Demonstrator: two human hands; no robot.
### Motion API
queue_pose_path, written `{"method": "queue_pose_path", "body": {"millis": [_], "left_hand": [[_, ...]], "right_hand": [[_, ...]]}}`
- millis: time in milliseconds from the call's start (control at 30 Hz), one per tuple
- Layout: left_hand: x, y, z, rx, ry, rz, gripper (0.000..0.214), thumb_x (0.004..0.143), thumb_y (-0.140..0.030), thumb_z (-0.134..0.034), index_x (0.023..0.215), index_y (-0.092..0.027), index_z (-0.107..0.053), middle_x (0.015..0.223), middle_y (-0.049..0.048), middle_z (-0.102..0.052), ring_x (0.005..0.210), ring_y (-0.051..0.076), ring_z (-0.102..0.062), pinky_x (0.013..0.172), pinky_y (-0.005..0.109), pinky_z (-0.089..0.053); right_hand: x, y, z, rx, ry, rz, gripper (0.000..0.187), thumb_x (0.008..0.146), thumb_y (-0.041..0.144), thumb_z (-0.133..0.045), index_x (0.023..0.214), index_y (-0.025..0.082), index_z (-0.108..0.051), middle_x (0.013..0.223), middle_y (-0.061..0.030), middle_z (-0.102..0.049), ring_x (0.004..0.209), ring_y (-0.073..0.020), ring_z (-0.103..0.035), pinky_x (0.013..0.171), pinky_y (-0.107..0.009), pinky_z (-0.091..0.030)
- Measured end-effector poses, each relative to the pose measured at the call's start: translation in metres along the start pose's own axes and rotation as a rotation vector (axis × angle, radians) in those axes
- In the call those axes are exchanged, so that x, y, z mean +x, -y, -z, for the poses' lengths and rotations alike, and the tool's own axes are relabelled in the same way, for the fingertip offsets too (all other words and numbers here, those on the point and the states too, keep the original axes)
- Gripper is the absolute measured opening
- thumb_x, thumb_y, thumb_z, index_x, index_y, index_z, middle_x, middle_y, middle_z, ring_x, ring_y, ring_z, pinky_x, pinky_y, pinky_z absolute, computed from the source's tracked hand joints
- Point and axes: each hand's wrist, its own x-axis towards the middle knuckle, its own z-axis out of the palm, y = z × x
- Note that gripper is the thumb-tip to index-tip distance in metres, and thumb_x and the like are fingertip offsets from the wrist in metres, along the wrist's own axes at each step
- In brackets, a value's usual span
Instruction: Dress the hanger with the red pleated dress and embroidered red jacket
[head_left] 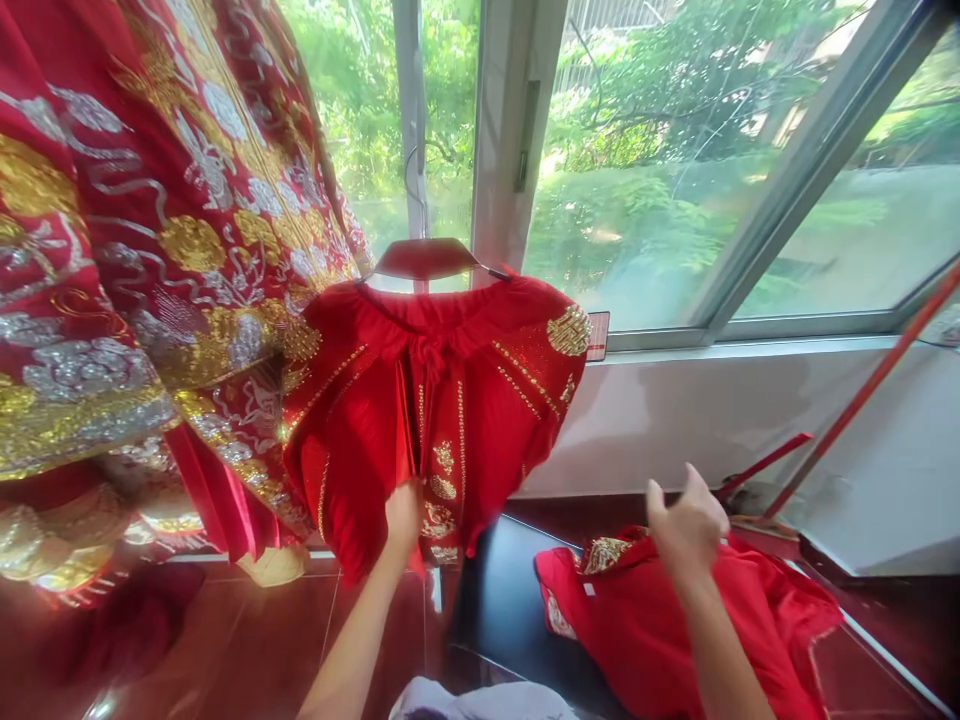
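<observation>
A red skirt (pixel 371 420) with gold beaded lines and gold motifs hangs by its gathered waist from a clip hanger (pixel 425 258). My left hand (pixel 405 512) grips the skirt's front near the lower middle, its fingers partly hidden by the cloth. To the right, my right hand (pixel 688 525) is in the air with thumb and forefinger apart, holding nothing. Below it a second red garment (pixel 675 640) with gold embroidery lies heaped on a black bench (pixel 499 590). A small card tag (pixel 598 336) shows beside the skirt's right shoulder edge.
Large red garments (pixel 225 200) with gold and silver embroidery hang close on the left. Behind the hanger stands a sliding window (pixel 637 180) above a white wall (pixel 637 420). A red pole (pixel 862 390) leans at the right. The floor (pixel 277 640) is dark red tile.
</observation>
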Motion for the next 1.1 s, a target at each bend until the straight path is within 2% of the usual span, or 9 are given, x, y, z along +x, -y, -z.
{"method": "queue_pose_path", "body": {"millis": [133,267,333,433,567,767,867,967,1100], "left_hand": [[-0.020,0.008,0.015,0.036,0.021,-0.131,0.032,0.097,-0.025,-0.042,0.080,-0.019,-0.069,0.063,0.0043,-0.065,0.058,0.022,-0.067,0.050,0.028,-0.040],[0.005,-0.025,0.101,-0.017,-0.095,-0.295,0.029,0.096,-0.041,-0.048,0.104,-0.023,-0.070,0.094,0.0061,-0.073,0.089,0.021,-0.069,0.076,0.032,-0.052],[0.025,-0.048,0.143,-0.024,-0.369,-0.513,0.034,0.093,-0.037,-0.053,0.122,-0.023,-0.063,0.114,0.0085,-0.070,0.107,0.023,-0.062,0.105,0.043,-0.042],[0.053,-0.069,0.178,0.055,-0.497,-0.583,0.040,0.092,-0.027,-0.052,0.130,-0.018,-0.056,0.128,0.0120,-0.062,0.124,0.027,-0.050,0.118,0.056,-0.018],[0.066,-0.058,0.181,0.058,-0.272,-0.650,0.029,0.085,-0.015,-0.049,0.108,-0.019,-0.066,0.107,0.0074,-0.067,0.113,0.025,-0.053,0.118,0.062,-0.010],[0.033,-0.018,0.185,0.109,-0.096,-0.803,0.015,0.074,-0.019,-0.056,0.076,-0.021,-0.070,0.122,0.0093,-0.060,0.127,0.030,-0.044,0.113,0.066,-0.007],[0.022,-0.006,0.195,0.117,-0.024,-0.862,0.018,0.081,-0.027,-0.055,0.073,-0.022,-0.071,0.138,0.0072,-0.055,0.137,0.033,-0.037,0.112,0.066,0.002],[0.026,-0.004,0.199,0.050,-0.007,-0.850,0.029,0.090,-0.036,-0.049,0.077,-0.023,-0.071,0.132,0.0052,-0.062,0.130,0.029,-0.047,0.112,0.062,-0.002],[0.047,-0.020,0.192,0.114,-0.101,-0.773,0.027,0.094,-0.036,-0.048,0.104,-0.020,-0.067,0.115,0.0094,-0.069,0.107,0.026,-0.059,0.101,0.049,-0.027]], "right_hand": [[0.053,0.159,0.016,0.262,-0.116,0.438,0.033,0.091,0.030,-0.050,0.122,0.020,-0.058,0.119,-0.0136,-0.068,0.111,-0.0269,-0.064,0.105,-0.049,-0.043],[0.094,0.261,0.019,0.462,0.076,0.807,0.033,0.092,0.020,-0.046,0.122,0.021,-0.060,0.127,-0.0082,-0.066,0.123,-0.0215,-0.055,0.110,-0.041,-0.037],[0.109,0.287,0.010,0.488,0.235,0.885,0.039,0.091,0.017,-0.043,0.127,0.018,-0.058,0.125,-0.0081,-0.067,0.121,-0.0217,-0.055,0.114,-0.043,-0.029],[0.119,0.303,-0.003,0.492,0.413,0.854,0.048,0.088,0.015,-0.044,0.135,0.012,-0.052,0.111,-0.0088,-0.072,0.106,-0.0232,-0.058,0.112,-0.046,-0.026],[0.115,0.300,0.002,0.524,0.564,0.855,0.058,0.082,0.014,-0.049,0.140,0.013,-0.046,0.095,-0.0060,-0.073,0.093,-0.0230,-0.056,0.096,-0.044,-0.030],[0.092,0.280,0.055,0.837,0.768,1.049,0.050,0.076,0.016,-0.048,0.125,0.018,-0.059,0.096,-0.0053,-0.073,0.085,-0.0197,-0.056,0.095,-0.044,-0.035],[0.078,0.263,0.090,1.077,1.066,1.070,0.041,0.083,0.021,-0.044,0.120,0.023,-0.063,0.096,-0.0026,-0.073,0.069,-0.0136,-0.057,0.084,-0.034,-0.046],[0.062,0.254,0.105,1.182,1.222,0.886,0.047,0.088,0.025,-0.047,0.134,0.024,-0.055,0.082,0.0017,-0.073,0.060,-0.0105,-0.059,0.069,-0.024,-0.049],[0.038,0.273,0.068,0.979,0.966,0.479,0.029,0.087,0.022,-0.051,0.109,0.018,-0.069,0.079,-0.0024,-0.073,0.055,-0.0105,-0.058,0.062,-0.024,-0.048]]}}
